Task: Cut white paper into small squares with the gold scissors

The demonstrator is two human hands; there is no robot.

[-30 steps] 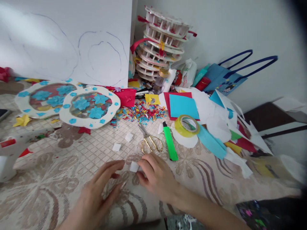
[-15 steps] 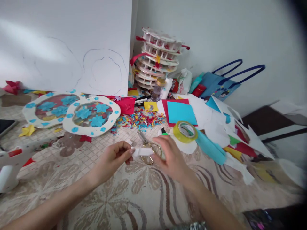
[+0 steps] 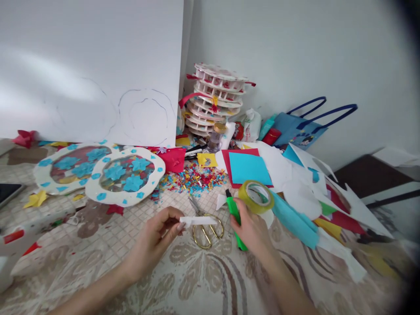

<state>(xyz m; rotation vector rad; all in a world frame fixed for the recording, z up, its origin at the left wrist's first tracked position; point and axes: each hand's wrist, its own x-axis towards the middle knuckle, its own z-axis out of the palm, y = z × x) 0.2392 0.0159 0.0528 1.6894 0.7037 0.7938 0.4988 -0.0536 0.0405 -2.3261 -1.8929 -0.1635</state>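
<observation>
My left hand [image 3: 157, 238] pinches one end of a narrow white paper strip [image 3: 198, 220] and holds it level above the patterned cloth. Under the strip lie gold-handled scissors [image 3: 205, 225]. My right hand [image 3: 251, 232] rests over a green utility knife [image 3: 235, 215], with its fingers curled round the knife's body. A roll of yellow tape [image 3: 256, 197] sits just beyond that hand on a white paper scrap.
Two white discs with blue paper flowers [image 3: 126, 175] lie at the left below a leaning white board [image 3: 92, 65]. Confetti scraps [image 3: 197, 173], red and blue paper sheets [image 3: 246, 166], stacked white trays [image 3: 215, 100], a blue bag [image 3: 302, 127] and loose paper cuttings [image 3: 311, 197] crowd the back and right.
Both hands rose from the cloth with a white paper piece. The right hand then let go of it and moved right onto the green knife. The left hand keeps the strip.
</observation>
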